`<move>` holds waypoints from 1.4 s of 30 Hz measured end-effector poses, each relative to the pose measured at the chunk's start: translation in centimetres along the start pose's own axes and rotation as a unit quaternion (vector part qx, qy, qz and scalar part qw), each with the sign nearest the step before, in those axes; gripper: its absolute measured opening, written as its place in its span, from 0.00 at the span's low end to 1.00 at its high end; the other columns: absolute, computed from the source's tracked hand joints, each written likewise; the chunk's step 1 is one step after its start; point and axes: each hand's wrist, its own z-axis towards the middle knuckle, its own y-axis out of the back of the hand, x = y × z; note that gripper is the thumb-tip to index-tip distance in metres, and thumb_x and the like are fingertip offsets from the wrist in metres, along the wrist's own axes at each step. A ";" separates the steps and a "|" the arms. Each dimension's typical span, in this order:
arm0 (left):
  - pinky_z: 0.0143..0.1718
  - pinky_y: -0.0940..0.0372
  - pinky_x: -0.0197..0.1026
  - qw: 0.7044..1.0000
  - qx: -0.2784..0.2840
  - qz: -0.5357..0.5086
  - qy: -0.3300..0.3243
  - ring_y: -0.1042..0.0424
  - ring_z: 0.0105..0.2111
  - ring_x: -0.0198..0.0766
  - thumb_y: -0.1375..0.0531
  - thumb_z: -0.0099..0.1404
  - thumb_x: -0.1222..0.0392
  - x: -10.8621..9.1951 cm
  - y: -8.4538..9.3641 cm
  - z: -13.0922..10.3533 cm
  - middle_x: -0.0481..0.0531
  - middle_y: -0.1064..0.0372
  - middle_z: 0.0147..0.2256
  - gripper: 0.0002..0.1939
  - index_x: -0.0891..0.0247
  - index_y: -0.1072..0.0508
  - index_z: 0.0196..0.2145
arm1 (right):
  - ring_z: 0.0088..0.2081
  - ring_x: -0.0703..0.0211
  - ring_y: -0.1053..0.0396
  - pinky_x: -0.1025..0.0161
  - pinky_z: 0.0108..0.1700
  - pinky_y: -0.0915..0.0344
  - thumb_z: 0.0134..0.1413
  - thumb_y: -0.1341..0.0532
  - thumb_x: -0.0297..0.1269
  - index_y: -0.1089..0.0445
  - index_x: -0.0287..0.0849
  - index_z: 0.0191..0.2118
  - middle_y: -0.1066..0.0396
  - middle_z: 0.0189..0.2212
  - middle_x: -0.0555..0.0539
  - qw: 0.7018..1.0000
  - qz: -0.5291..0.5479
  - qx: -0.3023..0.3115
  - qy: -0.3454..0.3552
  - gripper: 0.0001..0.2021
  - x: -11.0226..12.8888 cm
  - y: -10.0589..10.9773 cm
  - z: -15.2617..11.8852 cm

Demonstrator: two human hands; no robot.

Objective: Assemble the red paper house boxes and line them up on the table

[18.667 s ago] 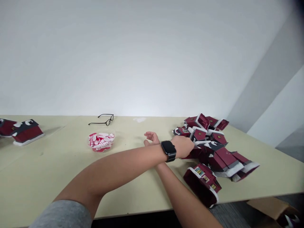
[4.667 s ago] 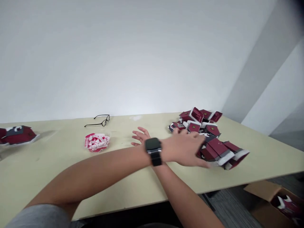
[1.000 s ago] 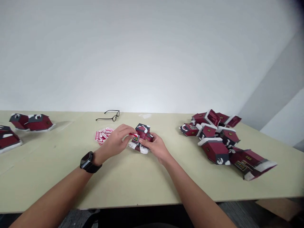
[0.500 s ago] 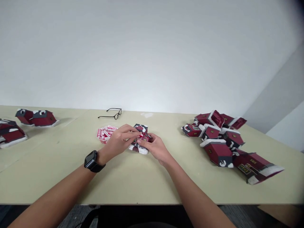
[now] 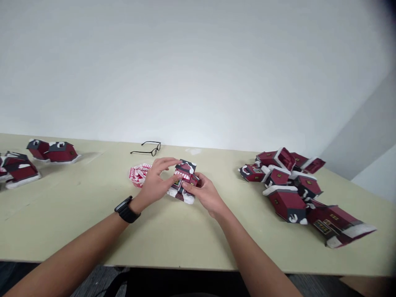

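A small dark red model house [image 5: 189, 180] with a dark grey roof and white snow-like trim is tilted between my hands above the table. A red-and-white striped piece [image 5: 183, 175] lies across its front, below the roof. My right hand [image 5: 208, 194] grips the house from the right, its thumb on the front. From the left, my left hand [image 5: 158, 181] holds the house, thumb at the striped piece's left end and fingers by the roof; their tips are partly hidden. Just behind my left hand sits a clear tub [image 5: 136, 185] of similar striped pieces.
Black-framed glasses [image 5: 154, 152] lie beyond the tub. Several red model houses [image 5: 286, 202] are heaped on the right of the table [image 5: 167, 243]. More houses [image 5: 63, 153] stand at the far left. A pale wall rises behind the table.
My left fingers have lifted off the house's front and spread toward its roof, uncovering the striped piece there. My right hand keeps its grip. The view has shifted slightly.
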 end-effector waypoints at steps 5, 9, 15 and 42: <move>0.55 0.29 0.50 0.948 0.143 -0.217 0.182 0.27 0.56 0.49 0.34 0.67 0.46 -0.2 -0.3 0.2 0.59 0.28 0.58 0.28 0.58 0.30 0.61 | 0.47 0.54 0.25 0.58 0.50 0.29 0.47 0.25 0.53 0.30 0.44 0.51 0.22 0.48 0.46 0.999 0.031 0.013 0.009 0.29 0.4 -0.1 -0.3; 0.52 0.29 0.46 0.935 0.166 -0.246 0.196 0.26 0.53 0.46 0.33 0.67 0.48 -0.2 -0.1 0.2 0.56 0.26 0.55 0.25 0.59 0.28 0.58 | 0.47 0.53 0.25 0.57 0.50 0.28 0.48 0.25 0.52 0.29 0.45 0.51 0.22 0.48 0.46 1.000 0.023 0.009 0.008 0.28 0.4 -0.4 -0.4; 0.51 0.30 0.44 0.936 0.164 -0.243 0.194 0.27 0.52 0.44 0.31 0.65 0.52 -0.4 0.3 0.2 0.55 0.27 0.54 0.25 0.57 0.30 0.57 | 0.49 0.51 0.25 0.56 0.52 0.29 0.48 0.26 0.49 0.29 0.45 0.53 0.23 0.50 0.45 0.999 0.000 0.011 0.032 0.28 0.8 -0.4 -0.5; 0.52 0.30 0.46 0.939 0.230 -0.191 0.171 0.27 0.51 0.44 0.30 0.63 0.49 -0.2 0.5 0.1 0.55 0.29 0.51 0.29 0.57 0.34 0.57 | 0.47 0.50 0.27 0.56 0.49 0.31 0.41 0.27 0.41 0.33 0.45 0.54 0.25 0.47 0.46 0.997 -0.068 0.007 0.032 0.32 0.0 0.3 -0.1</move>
